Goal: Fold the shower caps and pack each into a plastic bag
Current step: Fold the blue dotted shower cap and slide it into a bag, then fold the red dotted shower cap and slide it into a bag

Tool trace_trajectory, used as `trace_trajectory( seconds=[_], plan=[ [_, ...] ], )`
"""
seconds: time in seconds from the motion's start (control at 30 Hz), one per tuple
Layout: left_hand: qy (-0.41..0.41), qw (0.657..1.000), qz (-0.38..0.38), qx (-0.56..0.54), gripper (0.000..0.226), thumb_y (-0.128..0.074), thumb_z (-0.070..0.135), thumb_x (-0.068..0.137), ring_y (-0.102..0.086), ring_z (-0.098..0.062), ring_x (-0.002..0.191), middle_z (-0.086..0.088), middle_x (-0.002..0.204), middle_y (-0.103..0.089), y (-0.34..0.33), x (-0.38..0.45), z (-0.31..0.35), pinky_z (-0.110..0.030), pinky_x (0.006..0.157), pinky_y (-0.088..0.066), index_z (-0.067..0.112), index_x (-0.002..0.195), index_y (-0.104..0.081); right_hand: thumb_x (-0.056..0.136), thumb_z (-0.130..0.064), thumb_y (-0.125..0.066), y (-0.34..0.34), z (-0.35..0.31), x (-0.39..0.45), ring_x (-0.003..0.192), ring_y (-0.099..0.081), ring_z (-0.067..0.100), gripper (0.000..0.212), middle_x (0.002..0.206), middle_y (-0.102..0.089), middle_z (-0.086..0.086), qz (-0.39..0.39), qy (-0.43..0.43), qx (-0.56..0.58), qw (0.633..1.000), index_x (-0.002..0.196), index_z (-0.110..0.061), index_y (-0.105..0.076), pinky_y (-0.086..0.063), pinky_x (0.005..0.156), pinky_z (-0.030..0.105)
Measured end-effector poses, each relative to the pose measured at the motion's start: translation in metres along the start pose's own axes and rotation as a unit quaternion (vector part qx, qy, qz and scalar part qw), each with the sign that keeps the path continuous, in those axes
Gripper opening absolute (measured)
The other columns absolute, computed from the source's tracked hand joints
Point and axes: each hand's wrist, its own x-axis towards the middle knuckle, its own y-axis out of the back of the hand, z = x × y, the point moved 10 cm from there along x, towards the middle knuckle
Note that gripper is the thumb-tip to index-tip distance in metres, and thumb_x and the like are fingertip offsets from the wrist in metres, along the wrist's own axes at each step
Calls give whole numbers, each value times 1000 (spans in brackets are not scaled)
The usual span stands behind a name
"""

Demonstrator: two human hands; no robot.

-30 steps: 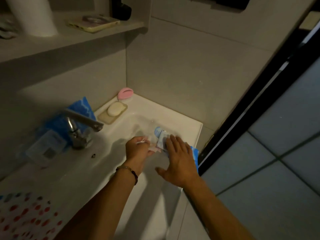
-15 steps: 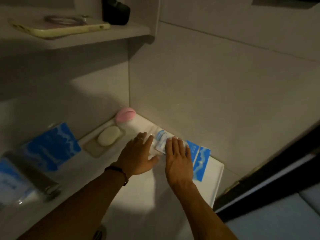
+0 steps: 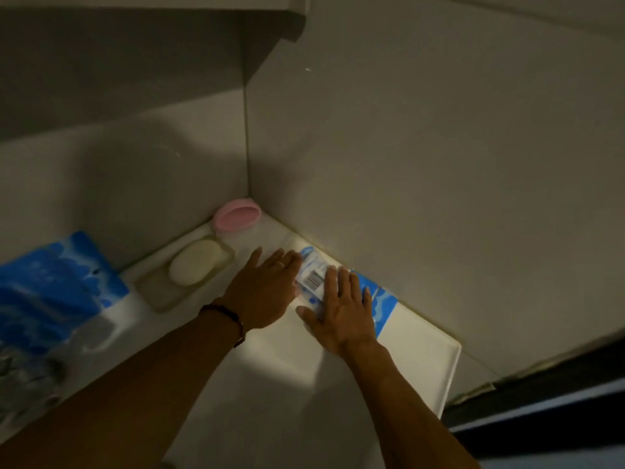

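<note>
Hands — two, left hand (image 3: 263, 292) and right hand (image 3: 341, 309) — flat on one packet (image 3: 313, 275).

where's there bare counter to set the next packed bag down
Bare counter lies right of the right hand, out to the front corner past the blue packets. A smaller gap sits between the soap dish and the left hand. The back corner is crowded.
</note>
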Motion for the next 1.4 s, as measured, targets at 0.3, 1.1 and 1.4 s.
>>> trace_trajectory(
  seconds=[0.3, 1.1, 1.4],
  plan=[
    [15, 997, 68, -24, 59, -55, 38, 90, -44, -33, 129, -15, 140, -47, 16, -55, -4, -52, 103, -34, 6, 138, -41, 86, -73, -27, 19, -14, -35, 146, 10, 25, 88, 160, 6, 3, 36, 26, 13, 999, 151, -22, 2, 6, 117, 49],
    [112, 990, 33, -82, 60, -37, 49, 86, -39, -26, 134, -7, 138, -51, 22, -513, 25, -50, 107, -19, 12, 131, -52, 98, -52, -22, -18, -240, -380, 147, 1, 20, 64, 160, -5, 3, 1, 51, 31, 998, 151, -21, -7, -4, 118, 41],
    [206, 976, 0, -76, 91, -61, 40, 65, -20, -34, 141, -11, 152, -23, 10, -653, -15, -55, 112, -20, 12, 145, -28, 90, -44, -31, -81, -351, -452, 146, -10, 28, 70, 159, -11, 11, -53, 180, -14, 982, 151, -16, -11, -15, 118, 43]
  ],
)
